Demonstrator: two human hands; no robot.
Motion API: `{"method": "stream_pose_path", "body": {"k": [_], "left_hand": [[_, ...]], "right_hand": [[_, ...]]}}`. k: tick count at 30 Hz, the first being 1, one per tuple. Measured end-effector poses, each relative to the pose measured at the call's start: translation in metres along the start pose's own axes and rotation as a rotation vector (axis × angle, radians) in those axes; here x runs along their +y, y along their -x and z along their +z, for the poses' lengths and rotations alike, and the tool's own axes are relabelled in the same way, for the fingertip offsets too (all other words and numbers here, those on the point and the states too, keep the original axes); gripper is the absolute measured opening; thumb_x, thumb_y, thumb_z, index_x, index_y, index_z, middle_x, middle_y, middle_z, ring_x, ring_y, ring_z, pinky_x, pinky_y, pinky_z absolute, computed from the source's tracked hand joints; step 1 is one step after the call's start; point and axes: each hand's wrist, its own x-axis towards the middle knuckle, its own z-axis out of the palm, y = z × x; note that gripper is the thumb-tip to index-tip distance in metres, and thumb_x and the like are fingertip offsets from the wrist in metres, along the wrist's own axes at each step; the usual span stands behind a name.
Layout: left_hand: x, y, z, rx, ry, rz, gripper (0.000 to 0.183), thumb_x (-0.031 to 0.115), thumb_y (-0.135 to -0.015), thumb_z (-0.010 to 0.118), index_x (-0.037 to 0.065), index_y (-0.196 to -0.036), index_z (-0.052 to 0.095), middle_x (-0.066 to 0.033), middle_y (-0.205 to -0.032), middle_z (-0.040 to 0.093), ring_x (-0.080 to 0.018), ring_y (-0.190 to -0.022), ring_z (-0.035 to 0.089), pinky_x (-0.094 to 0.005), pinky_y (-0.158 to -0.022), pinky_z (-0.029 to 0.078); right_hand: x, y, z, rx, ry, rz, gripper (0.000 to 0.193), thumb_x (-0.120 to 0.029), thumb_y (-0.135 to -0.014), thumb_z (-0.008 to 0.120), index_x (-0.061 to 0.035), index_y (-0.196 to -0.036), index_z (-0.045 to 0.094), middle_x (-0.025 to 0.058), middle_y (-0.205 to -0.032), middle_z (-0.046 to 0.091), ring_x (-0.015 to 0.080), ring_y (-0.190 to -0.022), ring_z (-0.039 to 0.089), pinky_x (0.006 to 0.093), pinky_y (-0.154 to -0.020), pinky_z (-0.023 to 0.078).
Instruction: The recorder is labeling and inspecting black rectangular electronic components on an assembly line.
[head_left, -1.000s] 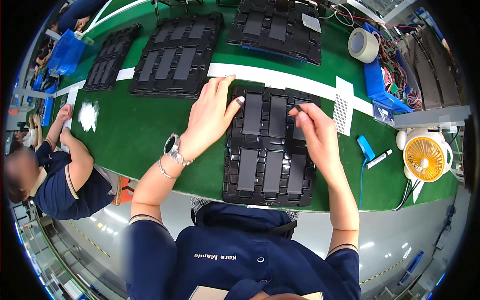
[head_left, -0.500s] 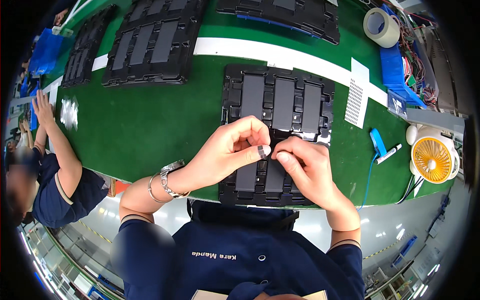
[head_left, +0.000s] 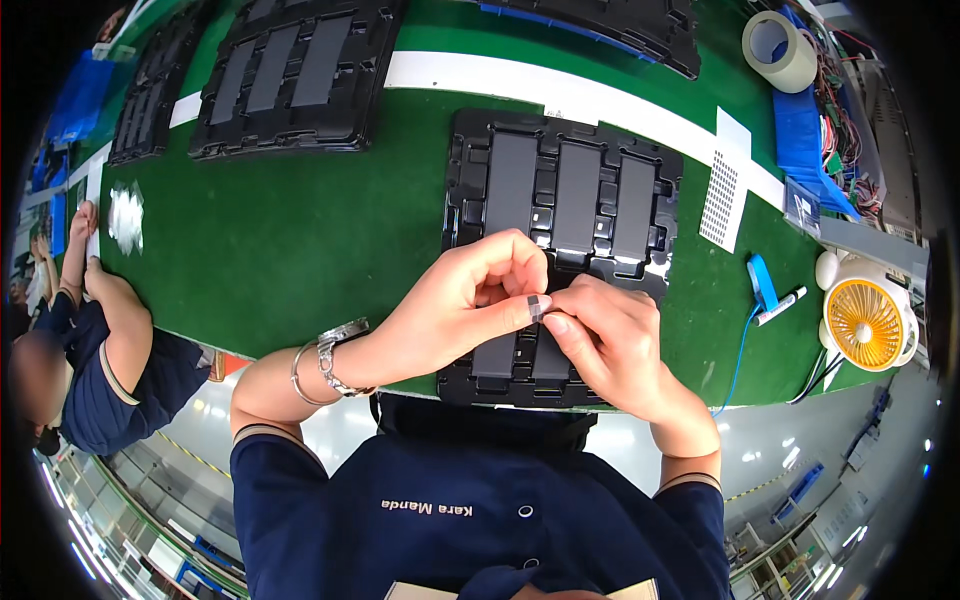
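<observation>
Both the left hand (head_left: 455,310) and the right hand (head_left: 610,345) are pinching a small dark strip piece (head_left: 536,305) between their fingertips, hovering just above the black compartment tray (head_left: 560,215) lying beneath the grip.

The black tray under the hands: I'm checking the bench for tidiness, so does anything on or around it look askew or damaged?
Nothing stands out. The black tray lies flat on the green mat, its dark strips in parallel rows. Both hands, left hand and right hand, pinch a small dark piece above it.
</observation>
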Motion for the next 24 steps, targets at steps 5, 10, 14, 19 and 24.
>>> {"method": "stream_pose_path", "body": {"k": [5, 10, 14, 19, 24], "left_hand": [[-0.002, 0.001, 0.001, -0.003, 0.006, 0.004, 0.014, 0.009, -0.096, 0.064, 0.005, -0.098, 0.051, 0.0024, -0.091, 0.050, -0.0040, -0.083, 0.048, -0.0228, -0.076, 0.044], [-0.001, -0.001, 0.003, -0.021, -0.013, -0.007, 0.011, 0.012, -0.098, 0.061, 0.006, -0.100, 0.052, 0.0022, -0.089, 0.053, -0.0046, -0.079, 0.050, -0.0221, -0.071, 0.044], [0.005, -0.002, 0.000, 0.085, -0.087, 0.029, 0.010, 0.008, -0.098, 0.058, 0.006, -0.107, 0.054, -0.0015, -0.088, 0.059, -0.0064, -0.077, 0.056, -0.0234, -0.067, 0.046], [0.013, -0.019, -0.022, 0.297, -1.324, 0.492, 0.044, 0.007, -0.074, 0.078, 0.007, -0.113, 0.058, -0.0089, -0.118, 0.059, -0.0313, -0.117, 0.055, -0.0435, -0.099, 0.045], [0.009, -0.027, -0.025, 0.274, -1.436, 0.453, 0.049, 0.013, -0.072, 0.081, 0.008, -0.116, 0.059, -0.0088, -0.130, 0.053, -0.0315, -0.131, 0.047, -0.0453, -0.109, 0.041]], "right_hand": [[0.003, 0.000, 0.002, 0.019, 0.089, -0.070, 0.010, -0.007, -0.084, 0.072, -0.0038, -0.081, 0.063, 0.0048, -0.065, 0.053, 0.0196, -0.050, 0.054, 0.0342, -0.043, 0.041], [0.006, -0.001, 0.001, 0.065, 0.246, -0.214, 0.014, -0.008, -0.077, 0.075, -0.0055, -0.075, 0.061, 0.0030, -0.065, 0.052, 0.0181, -0.050, 0.053, 0.0328, -0.042, 0.040], [0.008, -0.002, -0.003, 0.118, 0.240, -0.282, 0.014, -0.007, -0.077, 0.074, -0.0051, -0.074, 0.061, 0.0034, -0.066, 0.054, 0.0189, -0.050, 0.053, 0.0324, -0.042, 0.041], [0.015, -0.003, -0.006, 0.180, 0.023, 0.003, 0.012, -0.007, -0.083, 0.070, -0.0012, -0.076, 0.062, 0.0061, -0.064, 0.055, 0.0191, -0.049, 0.051, 0.0313, -0.047, 0.041], [0.042, -0.008, -0.001, 0.179, -0.179, 0.367, 0.024, -0.016, -0.095, 0.063, 0.0009, -0.078, 0.061, 0.0001, -0.057, 0.051, 0.0039, -0.054, 0.041, 0.0251, -0.048, 0.032]]}}
